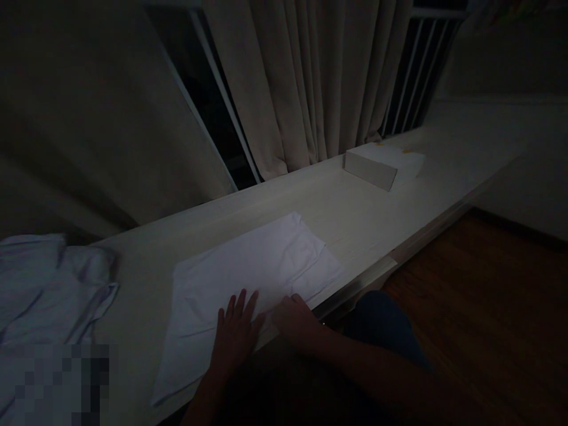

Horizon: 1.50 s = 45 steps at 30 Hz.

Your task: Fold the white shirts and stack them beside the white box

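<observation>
A white garment (248, 260) lies spread on the pale counter, with a folded-over layer and creases at its right end. My left hand (237, 328) rests flat on the garment's near side, fingers spread. Close to its right, at the garment's near edge, my right hand (295, 319) is closed with the fingers curled against the cloth. Its fingertips are mostly hidden, and the dim light blurs the detail there.
The long counter (337, 207) runs off to the back right, bearing a white box (377, 165). Rumpled pale clothing (48, 284) is heaped at the left. Beige curtains (302, 83) hang behind. A brown wooden floor (479, 296) lies at the right, beside my knee (381, 325).
</observation>
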Each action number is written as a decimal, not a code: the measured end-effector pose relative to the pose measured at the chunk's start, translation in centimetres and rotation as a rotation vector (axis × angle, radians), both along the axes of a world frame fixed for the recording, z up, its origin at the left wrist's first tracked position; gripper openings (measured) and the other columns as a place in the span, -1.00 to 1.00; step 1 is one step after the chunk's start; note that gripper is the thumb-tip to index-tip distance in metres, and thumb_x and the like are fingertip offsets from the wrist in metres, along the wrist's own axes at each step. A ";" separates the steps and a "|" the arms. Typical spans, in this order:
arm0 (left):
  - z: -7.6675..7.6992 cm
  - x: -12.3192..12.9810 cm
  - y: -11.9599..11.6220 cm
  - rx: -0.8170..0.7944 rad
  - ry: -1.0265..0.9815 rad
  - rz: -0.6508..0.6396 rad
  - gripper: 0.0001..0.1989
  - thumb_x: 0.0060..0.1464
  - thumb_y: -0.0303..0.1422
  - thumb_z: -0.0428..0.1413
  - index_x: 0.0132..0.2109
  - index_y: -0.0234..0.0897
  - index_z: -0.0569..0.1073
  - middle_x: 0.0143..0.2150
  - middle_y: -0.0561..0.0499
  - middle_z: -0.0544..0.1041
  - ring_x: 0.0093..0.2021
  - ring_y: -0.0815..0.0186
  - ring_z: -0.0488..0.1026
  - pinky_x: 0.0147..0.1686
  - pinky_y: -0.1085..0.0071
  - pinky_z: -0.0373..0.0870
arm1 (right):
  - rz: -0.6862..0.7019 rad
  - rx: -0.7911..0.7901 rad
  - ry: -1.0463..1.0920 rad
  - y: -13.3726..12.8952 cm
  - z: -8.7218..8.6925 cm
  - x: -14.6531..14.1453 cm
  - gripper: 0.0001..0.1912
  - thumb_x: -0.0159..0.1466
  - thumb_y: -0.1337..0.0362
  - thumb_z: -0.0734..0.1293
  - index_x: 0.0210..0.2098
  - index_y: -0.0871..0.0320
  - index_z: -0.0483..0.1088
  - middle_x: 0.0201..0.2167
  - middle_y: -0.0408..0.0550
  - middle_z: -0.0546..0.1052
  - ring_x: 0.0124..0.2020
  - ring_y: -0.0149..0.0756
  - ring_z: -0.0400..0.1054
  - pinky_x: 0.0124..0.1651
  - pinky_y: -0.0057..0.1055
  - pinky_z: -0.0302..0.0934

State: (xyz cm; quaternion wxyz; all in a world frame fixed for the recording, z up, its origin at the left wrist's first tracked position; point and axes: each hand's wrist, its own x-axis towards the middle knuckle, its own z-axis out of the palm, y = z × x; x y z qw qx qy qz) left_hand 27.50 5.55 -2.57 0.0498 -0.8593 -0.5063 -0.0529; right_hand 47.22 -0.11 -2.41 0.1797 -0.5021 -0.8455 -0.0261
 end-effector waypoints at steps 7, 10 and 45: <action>-0.4 -0.1 0.6 -0.025 -0.023 0.048 -0.38 0.23 -0.01 -0.19 0.35 -0.13 0.12 0.42 -0.12 0.04 0.40 -0.11 -0.08 0.21 -0.26 -0.01 | -0.173 -0.060 0.105 0.8 1.7 4.9 -0.89 0.33 0.30 0.28 -0.22 0.12 0.45 -0.27 -0.02 0.51 -0.15 -0.19 0.28 -0.10 -0.26 0.10; 1.1 2.4 0.8 0.066 -0.079 -0.045 -0.42 0.23 -0.05 -0.13 0.27 -0.26 0.26 0.36 -0.16 0.19 0.39 -0.02 -0.01 0.28 -0.13 -0.03 | -0.499 -0.069 0.279 1.5 3.0 9.9 -0.81 0.34 0.33 0.24 -0.14 0.13 0.48 -0.19 0.01 0.53 -0.10 -0.18 0.29 -0.03 -0.27 0.10; 7.0 24.8 8.4 0.063 0.076 -0.172 -0.58 0.28 -0.13 -0.27 -0.20 -0.24 0.39 -0.20 -0.07 0.48 -0.27 0.26 0.45 -0.40 0.37 0.15 | -0.715 -0.202 0.623 11.1 2.8 16.1 -0.80 0.29 0.33 0.23 -0.31 0.25 0.48 -0.26 0.14 0.56 -0.18 -0.19 0.41 -0.06 -0.32 0.19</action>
